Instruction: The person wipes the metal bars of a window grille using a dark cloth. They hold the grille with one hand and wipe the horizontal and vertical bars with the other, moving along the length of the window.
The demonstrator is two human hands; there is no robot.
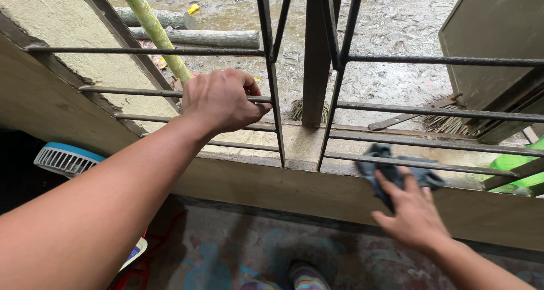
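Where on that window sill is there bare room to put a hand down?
Bare sill lies between the left hand gripping a bar and the centre post. The right end is crowded: right hand, dark cloth, green object.

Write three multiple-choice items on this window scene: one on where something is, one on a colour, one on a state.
1. Where does the cloth lie?
A. on the floor
B. on the wooden sill, under the lowest bar
C. draped over the fan

2. What colour is the rim of the fan?
A. red
B. yellow
C. light blue

3. What is the left hand doing?
A. gripping a horizontal bar of the grille
B. lying flat on the sill
C. hanging free of everything

Answers:
1 B: the dark cloth sits on the sill beneath the bottom bar, with the right hand pressing its fingers on it.
2 C: the fan's curved rim at lower left is light blue over a white grid.
3 A: the fingers curl around a bar of the grille.
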